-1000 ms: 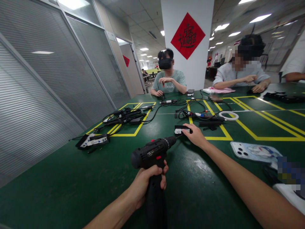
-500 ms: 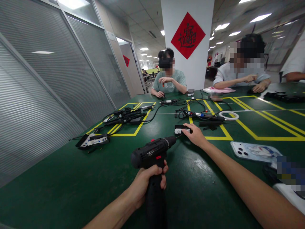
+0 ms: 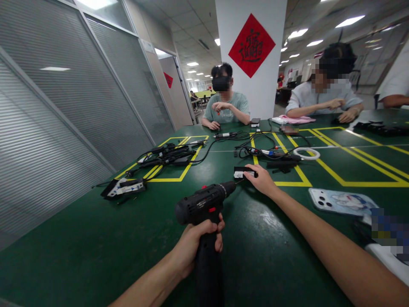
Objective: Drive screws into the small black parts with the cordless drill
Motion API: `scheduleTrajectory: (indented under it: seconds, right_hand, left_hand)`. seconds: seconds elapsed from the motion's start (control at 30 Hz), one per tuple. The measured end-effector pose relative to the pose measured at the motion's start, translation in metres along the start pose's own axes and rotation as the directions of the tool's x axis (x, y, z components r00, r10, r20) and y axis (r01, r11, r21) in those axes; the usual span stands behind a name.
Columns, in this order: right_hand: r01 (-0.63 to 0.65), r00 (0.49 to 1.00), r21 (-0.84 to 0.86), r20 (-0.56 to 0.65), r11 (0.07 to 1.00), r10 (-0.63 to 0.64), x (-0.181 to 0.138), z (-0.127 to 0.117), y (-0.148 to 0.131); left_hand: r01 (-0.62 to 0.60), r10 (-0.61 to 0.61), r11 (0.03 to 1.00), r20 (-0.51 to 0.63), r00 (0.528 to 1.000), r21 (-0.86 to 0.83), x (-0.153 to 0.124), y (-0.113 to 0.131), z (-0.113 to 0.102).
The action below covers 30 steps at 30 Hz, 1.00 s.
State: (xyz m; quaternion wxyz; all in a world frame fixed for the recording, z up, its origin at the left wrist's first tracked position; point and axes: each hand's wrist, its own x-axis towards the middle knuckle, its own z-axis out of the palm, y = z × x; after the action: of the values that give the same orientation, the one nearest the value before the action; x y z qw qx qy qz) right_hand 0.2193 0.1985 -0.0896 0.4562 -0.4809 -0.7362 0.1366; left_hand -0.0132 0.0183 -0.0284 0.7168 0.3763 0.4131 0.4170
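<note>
My left hand [image 3: 203, 238] is wrapped round the grip of a black cordless drill [image 3: 204, 202] with red buttons. The drill tilts forward and right, and its thin bit ends close to a small black-and-white part [image 3: 238, 174]. My right hand [image 3: 258, 177] pinches the right end of that part and steadies it on the green table [image 3: 143, 247]. The fingers hide some of the part. Whether the bit touches it, I cannot tell.
Tangled black cables [image 3: 172, 155] lie at left, near a black-and-white device [image 3: 124, 186]. Another cable bundle [image 3: 271, 154] and a white ring [image 3: 306, 153] lie beyond my right hand. A phone [image 3: 341, 201] rests at right. Two people sit across the table.
Hardly anything differs. The view has shifted very slightly; both hands, the drill and the small part keep their places.
</note>
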Motion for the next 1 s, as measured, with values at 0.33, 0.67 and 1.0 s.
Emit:
scheduleTrajectory:
  seconds: [0.33, 0.67, 1.0]
  right_hand:
    - [0.012, 1.0, 0.004, 0.003, 1.0, -0.012, 0.0002, -0.0004, 0.0005]
    - [-0.002, 1.0, 0.01, 0.007, 1.0, 0.002, 0.0004, -0.001, -0.0004]
    - [0.0, 1.0, 0.005, 0.005, 1.0, 0.0, 0.0003, -0.0013, -0.0005]
  left_hand:
    - [-0.013, 0.013, 1.0, 0.012, 1.0, 0.01, -0.0001, -0.0011, -0.0009]
    - [-0.013, 0.013, 1.0, 0.002, 1.0, 0.015, -0.0004, -0.0004, -0.0008]
    - [-0.012, 0.012, 1.0, -0.003, 1.0, 0.012, -0.0001, -0.0003, 0.0]
